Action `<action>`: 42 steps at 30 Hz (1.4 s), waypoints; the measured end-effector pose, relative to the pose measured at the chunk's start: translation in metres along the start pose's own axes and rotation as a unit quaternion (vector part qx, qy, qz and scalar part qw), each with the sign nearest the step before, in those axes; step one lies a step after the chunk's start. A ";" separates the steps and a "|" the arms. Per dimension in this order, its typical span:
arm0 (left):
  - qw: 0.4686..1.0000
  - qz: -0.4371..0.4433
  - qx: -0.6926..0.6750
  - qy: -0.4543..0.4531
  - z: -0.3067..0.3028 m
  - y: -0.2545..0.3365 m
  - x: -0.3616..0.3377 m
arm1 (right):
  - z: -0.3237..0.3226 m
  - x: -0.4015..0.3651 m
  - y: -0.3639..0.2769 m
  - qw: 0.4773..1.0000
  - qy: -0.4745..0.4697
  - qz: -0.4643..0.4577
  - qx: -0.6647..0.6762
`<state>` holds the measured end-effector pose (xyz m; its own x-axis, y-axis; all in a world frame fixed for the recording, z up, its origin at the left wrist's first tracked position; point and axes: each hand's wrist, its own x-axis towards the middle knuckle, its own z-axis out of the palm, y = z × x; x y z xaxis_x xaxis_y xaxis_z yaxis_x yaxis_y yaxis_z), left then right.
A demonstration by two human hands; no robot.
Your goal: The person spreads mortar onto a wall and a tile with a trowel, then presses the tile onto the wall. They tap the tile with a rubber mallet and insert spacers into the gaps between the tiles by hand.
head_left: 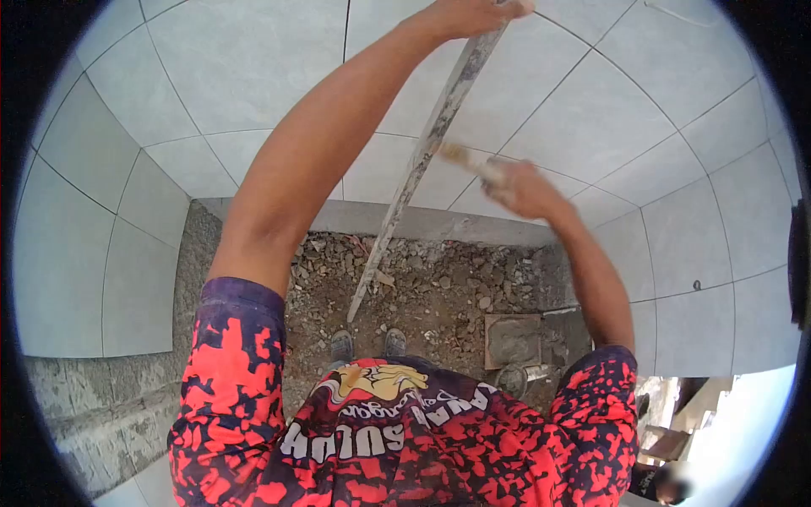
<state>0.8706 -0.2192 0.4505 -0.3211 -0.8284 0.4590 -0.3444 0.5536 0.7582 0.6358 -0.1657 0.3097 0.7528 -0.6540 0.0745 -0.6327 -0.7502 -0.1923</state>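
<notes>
Straightedge (420, 156) left hand (473, 15), tool (463, 157) right hand (528, 191)

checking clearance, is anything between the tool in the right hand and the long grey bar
Nothing visible: the right hand holds a blurred pale stick-like tool, its tip close beside the long grey mortar-stained straight bar, with no object between them.

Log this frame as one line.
left hand: grips top of long bar, foot on rubble | right hand: holds small blurred tool beside bar | behind: tiled wall | floor: mortar-caked slab
</notes>
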 end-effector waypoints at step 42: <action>0.995 -0.075 -0.059 -0.041 0.087 -0.117 -0.086 | 0.229 -0.049 -0.004 0.990 -0.137 0.000 0.023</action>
<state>0.8618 -0.2056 0.2817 -0.3468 -0.8884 0.3008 -0.2889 0.4063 0.8669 0.6433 -0.1082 0.0825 0.7775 -0.5988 -0.1924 -0.6289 -0.7406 -0.2367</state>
